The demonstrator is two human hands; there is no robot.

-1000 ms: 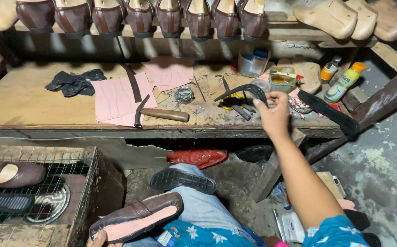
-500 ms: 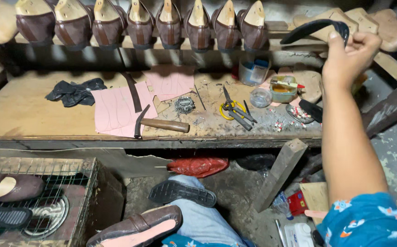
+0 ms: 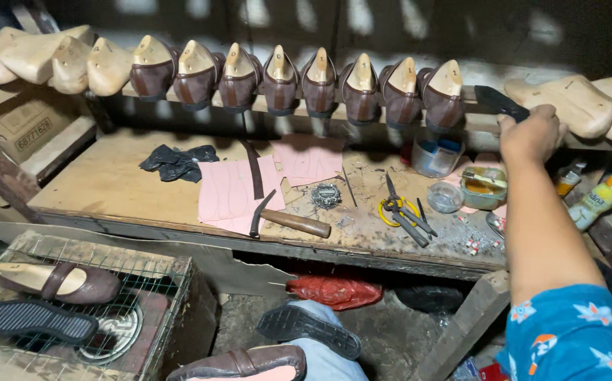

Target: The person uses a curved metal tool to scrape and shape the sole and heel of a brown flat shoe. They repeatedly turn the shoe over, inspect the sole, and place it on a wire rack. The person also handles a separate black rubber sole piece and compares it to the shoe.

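My right hand is raised to the shelf at the back right and grips a black shoe sole, its tip next to the last brown shoe in a row of several brown shoes on wooden lasts. My left hand is out of view. A brown shoe lies on my lap at the bottom edge, with a black sole resting on my knee.
The wooden workbench carries a hammer, pink pattern sheets, black cloth, pliers, small tubs and glue bottles. Bare wooden lasts lie right. A wire cage at left holds a lasted shoe and a sole.
My right hand picked the black sole up from the bench's right side and lifted it to the shelf beside the row of shoes. The view has shifted left.
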